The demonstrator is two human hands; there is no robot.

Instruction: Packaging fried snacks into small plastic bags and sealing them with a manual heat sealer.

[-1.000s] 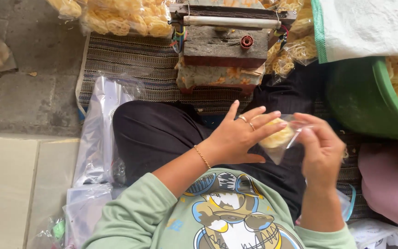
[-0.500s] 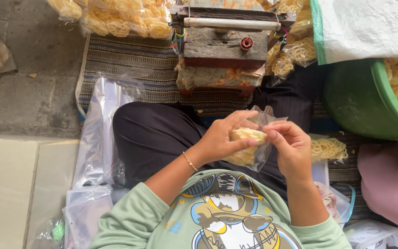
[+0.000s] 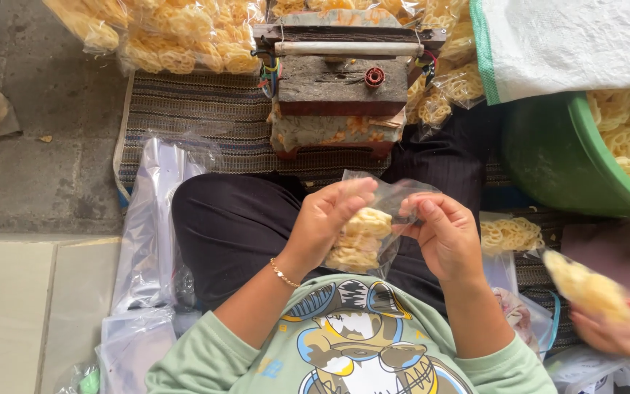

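Both hands (image 3: 384, 226) around cracker bag (image 3: 362, 237)

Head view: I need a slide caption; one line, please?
Both hands, left hand and right hand, hold a clear bag of yellow crackers.

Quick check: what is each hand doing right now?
Left hand: closed on the clear plastic bag of yellow ring-shaped crackers.
Right hand: pinching the same bag's open top edge.
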